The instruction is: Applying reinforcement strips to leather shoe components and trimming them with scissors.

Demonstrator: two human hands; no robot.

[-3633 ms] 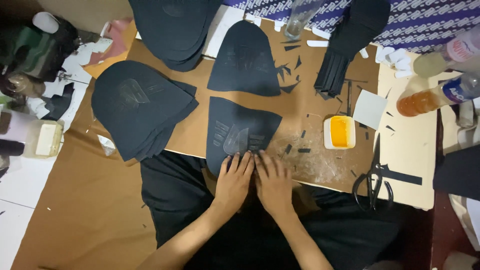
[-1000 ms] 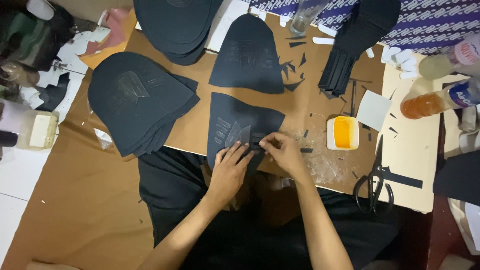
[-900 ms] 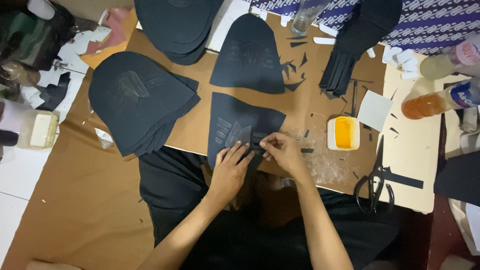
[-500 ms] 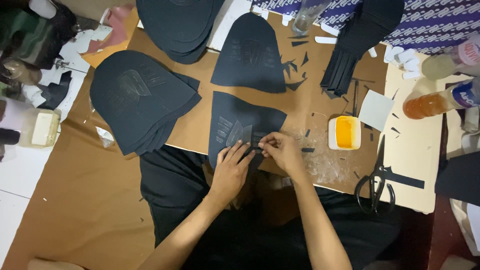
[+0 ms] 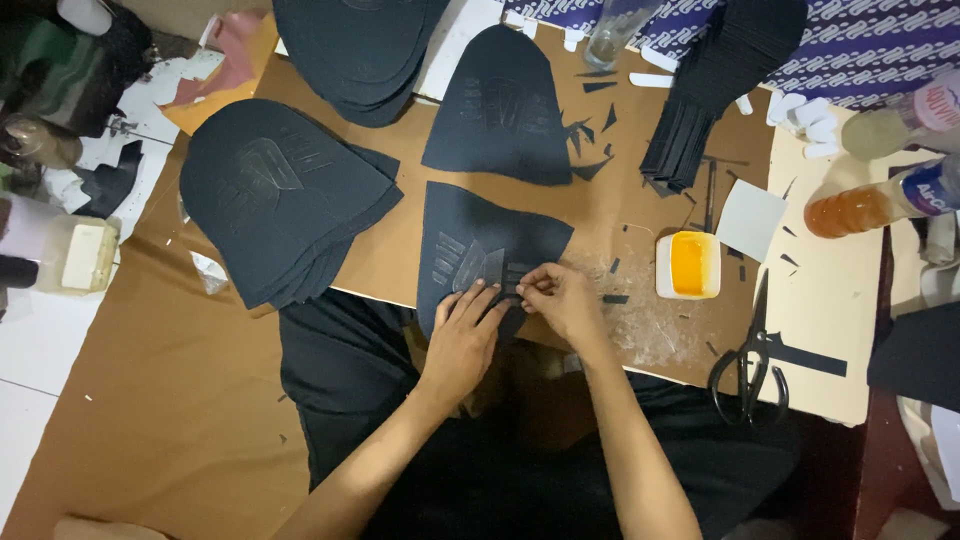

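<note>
A black rounded fabric piece (image 5: 480,240) with a cut-out pattern lies on the brown board (image 5: 400,250) in front of me. My left hand (image 5: 462,335) rests flat on its lower edge, fingers spread. My right hand (image 5: 560,300) pinches a small black strip against the piece, just right of the pattern. A second black piece (image 5: 500,105) lies beyond it. A stack of the same black pieces (image 5: 280,195) sits to the left.
A small tub of yellow glue (image 5: 690,265) and black scissors (image 5: 748,360) lie to the right. Bottles (image 5: 880,200), a bundle of black strips (image 5: 715,80) and another black stack (image 5: 360,45) stand farther back. A jar (image 5: 60,255) sits far left.
Both hands have moved up from the piece's lower edge onto its patterned middle. The right hand now pinches a small strip there; over the last second little has moved.
</note>
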